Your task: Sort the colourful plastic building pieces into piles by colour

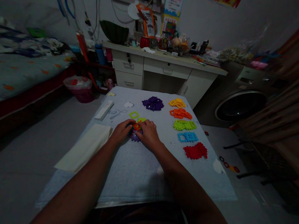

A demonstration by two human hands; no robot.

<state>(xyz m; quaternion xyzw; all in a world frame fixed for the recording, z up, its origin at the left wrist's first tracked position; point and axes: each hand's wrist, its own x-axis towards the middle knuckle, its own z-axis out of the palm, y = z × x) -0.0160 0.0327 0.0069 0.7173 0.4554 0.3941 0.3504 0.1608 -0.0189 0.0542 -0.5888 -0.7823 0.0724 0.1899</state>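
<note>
Both hands meet over a small cluster of interlocking plastic pieces at the middle of the cloth-covered table. Purple, orange and lime parts of it show between the fingers. My left hand grips the cluster's left side with bent fingers. From the right, my right hand presses its thumb and fingers on the same cluster. A lime square frame piece lies just beyond the hands. How the pieces join under the fingers is hidden.
Sorted piles run down the right: yellow, orange, lime, blue and red. A purple pile lies at the back. On the left are a white box and a folded cream cloth.
</note>
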